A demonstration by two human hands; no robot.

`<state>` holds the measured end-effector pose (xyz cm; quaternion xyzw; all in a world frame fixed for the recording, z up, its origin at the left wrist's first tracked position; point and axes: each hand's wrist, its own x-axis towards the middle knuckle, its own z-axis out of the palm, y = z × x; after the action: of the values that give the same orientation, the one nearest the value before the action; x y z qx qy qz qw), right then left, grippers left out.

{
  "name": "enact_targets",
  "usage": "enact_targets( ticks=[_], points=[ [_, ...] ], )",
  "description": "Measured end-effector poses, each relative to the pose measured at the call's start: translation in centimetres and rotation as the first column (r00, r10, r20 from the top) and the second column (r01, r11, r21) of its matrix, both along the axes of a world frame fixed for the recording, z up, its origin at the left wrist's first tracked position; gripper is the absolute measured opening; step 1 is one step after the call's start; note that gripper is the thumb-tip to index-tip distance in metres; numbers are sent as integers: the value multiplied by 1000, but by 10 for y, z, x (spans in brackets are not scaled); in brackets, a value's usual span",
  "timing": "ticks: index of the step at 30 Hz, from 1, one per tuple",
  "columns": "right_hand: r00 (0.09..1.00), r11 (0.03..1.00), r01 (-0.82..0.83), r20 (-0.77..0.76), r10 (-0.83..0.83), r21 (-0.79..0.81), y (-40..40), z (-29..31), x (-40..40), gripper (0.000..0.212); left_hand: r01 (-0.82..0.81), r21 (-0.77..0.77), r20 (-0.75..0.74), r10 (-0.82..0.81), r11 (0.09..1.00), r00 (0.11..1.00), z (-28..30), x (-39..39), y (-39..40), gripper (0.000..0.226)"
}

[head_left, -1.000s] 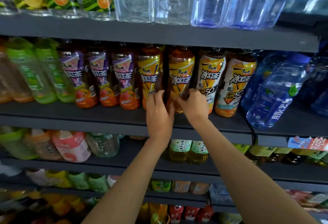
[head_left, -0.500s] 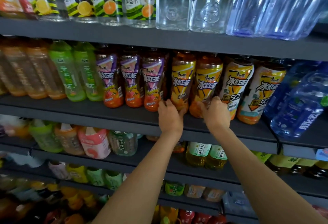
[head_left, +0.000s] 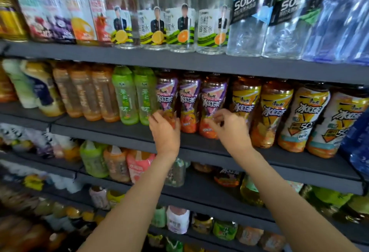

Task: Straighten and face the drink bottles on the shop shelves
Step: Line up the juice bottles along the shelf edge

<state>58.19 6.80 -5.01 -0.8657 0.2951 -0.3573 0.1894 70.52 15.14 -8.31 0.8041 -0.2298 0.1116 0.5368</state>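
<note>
Three purple-label iced tea bottles stand side by side on the middle dark shelf [head_left: 111, 129]. My left hand [head_left: 164, 132] curls round the base of the left purple bottle [head_left: 167, 94], thumb on its left and fingers on its right. The middle purple bottle [head_left: 189, 102] stands untouched between my hands. My right hand [head_left: 229, 130] has its curled fingertips on the lower front of the right purple bottle [head_left: 212, 100]. Two yellow-label tea bottles [head_left: 244, 106] stand just to the right, behind my right hand.
Green tea bottles [head_left: 126, 96] stand to the left of the purple ones, and white-and-orange tea bottles [head_left: 308, 116] to the far right. Soda water bottles [head_left: 247, 12] and cartons fill the shelf above. More bottles line the lower shelves. A blue water bottle [head_left: 357, 146] leans at the right edge.
Both hands have left the yellow-label bottles and shifted left to the purple-label ones. The view has swung left and up, showing more of the top shelf.
</note>
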Motion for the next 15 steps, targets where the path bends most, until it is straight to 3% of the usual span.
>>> enact_targets(
  ticks=[4, 9, 15],
  points=[
    [986, 989, 140, -104, -134, 51, 16, -23, 51, 45, 162, 152, -2, -163, 975, 987, -6, 46, 5, 63],
    [922, 887, 386, -150, -358, 253, 23, -40, 105, 50, 252, 325, 98, -298, 912, 950, -16, 89, 7, 59],
    [805, 781, 593, -165, -570, 195, 23, -41, 136, 50, 350, 327, 81, -395, 878, 915, -18, 108, 6, 58]
  ],
)
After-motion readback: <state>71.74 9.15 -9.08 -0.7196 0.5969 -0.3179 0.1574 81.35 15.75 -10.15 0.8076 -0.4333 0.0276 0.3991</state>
